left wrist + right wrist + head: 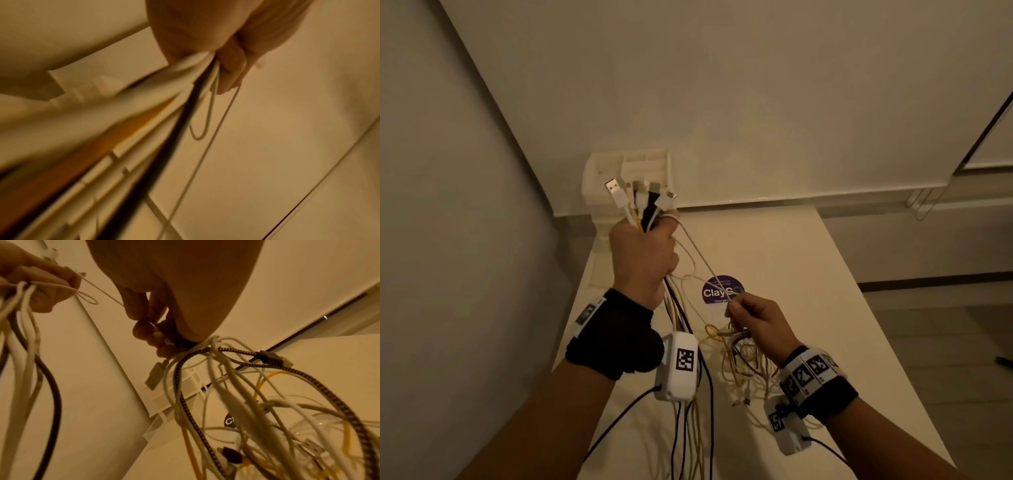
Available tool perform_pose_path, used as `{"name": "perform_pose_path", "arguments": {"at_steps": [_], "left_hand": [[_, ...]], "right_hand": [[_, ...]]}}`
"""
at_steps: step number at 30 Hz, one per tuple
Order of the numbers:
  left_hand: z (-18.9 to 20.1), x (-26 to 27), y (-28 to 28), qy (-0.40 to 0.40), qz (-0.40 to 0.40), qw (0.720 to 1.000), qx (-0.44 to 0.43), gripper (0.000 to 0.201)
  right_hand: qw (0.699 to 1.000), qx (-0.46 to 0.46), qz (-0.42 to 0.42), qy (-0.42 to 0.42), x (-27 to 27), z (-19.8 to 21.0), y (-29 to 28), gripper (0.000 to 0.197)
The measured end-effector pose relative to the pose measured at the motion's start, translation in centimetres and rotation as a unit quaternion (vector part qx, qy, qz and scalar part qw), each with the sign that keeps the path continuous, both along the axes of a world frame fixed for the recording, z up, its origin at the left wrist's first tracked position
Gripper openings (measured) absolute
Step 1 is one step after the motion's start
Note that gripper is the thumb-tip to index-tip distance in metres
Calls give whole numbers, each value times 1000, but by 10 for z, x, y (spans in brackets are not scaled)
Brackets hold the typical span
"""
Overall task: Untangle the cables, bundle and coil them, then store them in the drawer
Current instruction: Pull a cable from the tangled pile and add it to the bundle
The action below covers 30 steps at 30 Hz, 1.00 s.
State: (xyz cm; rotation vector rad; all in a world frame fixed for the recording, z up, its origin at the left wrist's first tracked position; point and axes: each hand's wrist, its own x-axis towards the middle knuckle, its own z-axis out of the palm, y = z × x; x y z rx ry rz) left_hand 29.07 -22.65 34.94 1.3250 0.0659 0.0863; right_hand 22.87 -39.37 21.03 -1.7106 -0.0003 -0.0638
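My left hand (pixel 643 246) is raised in a fist round a bundle of cables (pixel 640 202), white, yellow and black, with their plugs sticking out above it. The cords hang below the fist toward the table. My right hand (pixel 755 317) sits lower right; it pinches a thin white cable (pixel 700 255) stretched taut up to the left fist and also holds several other cable ends. A tangle of cables (pixel 743 363) droops under it. In the right wrist view the right hand's fingers (pixel 144 331) curl on cords and a braided cable (pixel 339 404) loops down. The white drawer unit (pixel 626 174) stands behind.
A white table (pixel 808 274) carries a round purple sticker (pixel 717 291) near its middle. The drawer unit stands at the table's far left corner against the wall. Wrist camera leads trail off both forearms. Floor lies to the right of the table.
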Motion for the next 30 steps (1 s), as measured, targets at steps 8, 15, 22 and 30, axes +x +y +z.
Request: {"name": "perform_pose_path", "arguments": {"at_steps": [8,15,22,30], "left_hand": [[-4,-16,6,-96,85,958,255,28],[-28,-23,-33,-126,-163,898,389,11],[-32,-16,-38,-133,-145,869,453,18],[-8,-15,-43,-162,11,929,333,10]], "right_hand": [[999,25,-1,40,10,20,-9,24],[998,38,40,36,12,61,-9,24],[999,34,19,2,6,60,-15,15],[985,-129,-75,-92,5,12,-12,23]]}}
